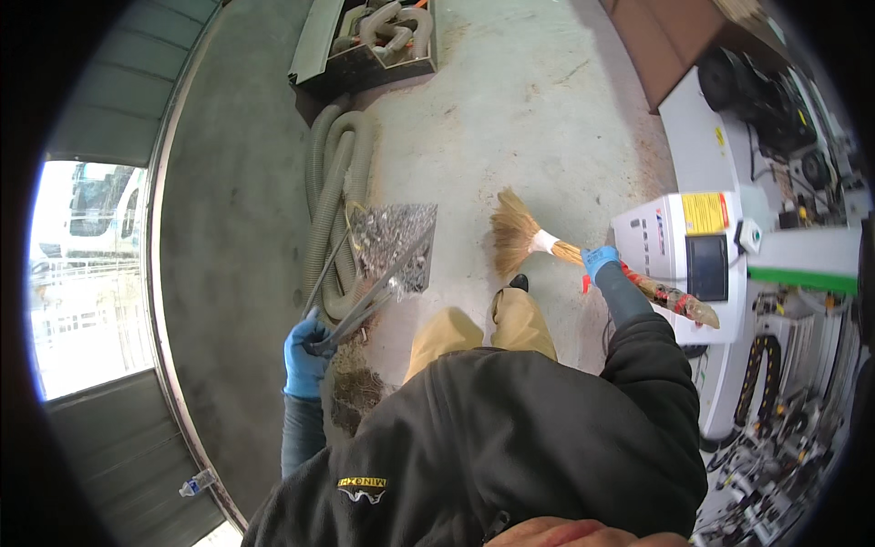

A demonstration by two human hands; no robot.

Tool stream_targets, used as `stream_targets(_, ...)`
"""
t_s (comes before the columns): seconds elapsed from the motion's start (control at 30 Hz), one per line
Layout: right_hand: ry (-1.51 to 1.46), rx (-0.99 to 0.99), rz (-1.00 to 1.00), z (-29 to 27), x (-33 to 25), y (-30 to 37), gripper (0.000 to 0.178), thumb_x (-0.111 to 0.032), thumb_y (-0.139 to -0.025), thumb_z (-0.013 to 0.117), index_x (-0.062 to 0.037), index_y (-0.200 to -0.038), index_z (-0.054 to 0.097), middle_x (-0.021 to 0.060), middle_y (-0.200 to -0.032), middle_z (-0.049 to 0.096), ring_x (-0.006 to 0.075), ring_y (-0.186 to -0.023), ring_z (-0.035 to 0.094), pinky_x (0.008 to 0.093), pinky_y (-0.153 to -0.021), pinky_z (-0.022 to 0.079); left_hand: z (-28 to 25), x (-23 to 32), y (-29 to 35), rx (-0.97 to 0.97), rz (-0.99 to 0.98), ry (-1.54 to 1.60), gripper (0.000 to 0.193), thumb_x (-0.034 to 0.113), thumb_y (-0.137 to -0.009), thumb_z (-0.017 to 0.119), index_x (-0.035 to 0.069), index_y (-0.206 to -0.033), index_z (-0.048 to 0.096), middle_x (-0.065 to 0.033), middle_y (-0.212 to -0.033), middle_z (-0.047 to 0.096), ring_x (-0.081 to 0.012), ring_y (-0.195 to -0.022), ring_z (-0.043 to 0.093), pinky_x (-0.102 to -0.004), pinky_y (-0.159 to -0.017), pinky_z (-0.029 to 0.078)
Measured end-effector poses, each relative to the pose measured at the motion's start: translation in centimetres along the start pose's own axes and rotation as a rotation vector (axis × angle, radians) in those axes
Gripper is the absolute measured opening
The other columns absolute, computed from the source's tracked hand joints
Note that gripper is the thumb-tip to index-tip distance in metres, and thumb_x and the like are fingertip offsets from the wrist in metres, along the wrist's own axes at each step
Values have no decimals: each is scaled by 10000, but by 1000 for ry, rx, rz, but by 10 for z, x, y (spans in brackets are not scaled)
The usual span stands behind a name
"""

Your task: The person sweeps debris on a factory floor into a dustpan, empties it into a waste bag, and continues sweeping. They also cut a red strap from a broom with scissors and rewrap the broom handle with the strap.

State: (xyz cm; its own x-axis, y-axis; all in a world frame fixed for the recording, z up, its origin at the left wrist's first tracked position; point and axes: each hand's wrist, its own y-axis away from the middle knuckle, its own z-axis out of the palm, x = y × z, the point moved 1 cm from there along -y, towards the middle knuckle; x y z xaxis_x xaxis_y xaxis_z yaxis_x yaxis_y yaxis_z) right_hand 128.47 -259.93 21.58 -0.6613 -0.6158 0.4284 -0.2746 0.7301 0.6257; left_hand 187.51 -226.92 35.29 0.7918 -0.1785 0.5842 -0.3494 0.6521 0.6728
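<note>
My left hand [308,354], in a blue glove, is wrapped round the grey metal handle of a dustpan [398,264]. Grey shavings and scraps [383,228] lie in the pan, which is held out in front of me to the left. My right hand [599,259], also in a blue glove, grips a straw broom [516,235] midway along its shaft. The broom's bristles point left, towards the pan but apart from it. Its taped end sticks out to the right, in front of a white machine [652,237].
Ribbed grey hose [319,196] lies coiled on the floor beyond the pan. An open dark box [365,71] with more hose stands farther ahead. Machinery [775,401] lines the right, with a brown panel [674,46] at far right. A metal-framed opening [96,273] is at left.
</note>
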Motion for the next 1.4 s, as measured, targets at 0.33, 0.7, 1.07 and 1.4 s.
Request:
stream_targets(0.33,53,-285,123,-7,112,-164,289,-228,-1018,521,-187,-1210,732,51,-1172,760,282,-1066,712,515,-839,504,195,111,-185,-65,-45,-71,567,182,-945,646,-40,-1446,499,-38,-832,574,-188,-692,573,-350,-575,477)
stream_targets(0.7,-436,-359,277,-150,179,-222,577,-334,-786,710,-143,-1325,639,173,-1364,619,355,-1336,534,555,-1090,400,466,253,-449,-272,-82,-239,471,114,-929,632,-113,-1329,530,-56,-814,554,-160,-700,546,-299,-666,483)
stream_targets(1.07,-1305,308,423,-352,300,-453,610,-316,-837,690,-8,-1358,616,230,-1301,664,374,-1226,622,448,-1058,485,772,360,-644,-452,-207,-380,405,145,-947,638,-52,-1301,629,-21,-867,632,-151,-784,637,-298,-731,547)
stream_targets(1.4,-995,1057,-436,-748,568,-781,762,-311,-768,782,0,-1408,511,225,-1514,485,429,-1357,482,519,-1135,385,1090,427,-804,-270,-281,-394,332,226,-973,637,45,-1241,712,-25,-905,676,-136,-790,670,-336,-693,584)
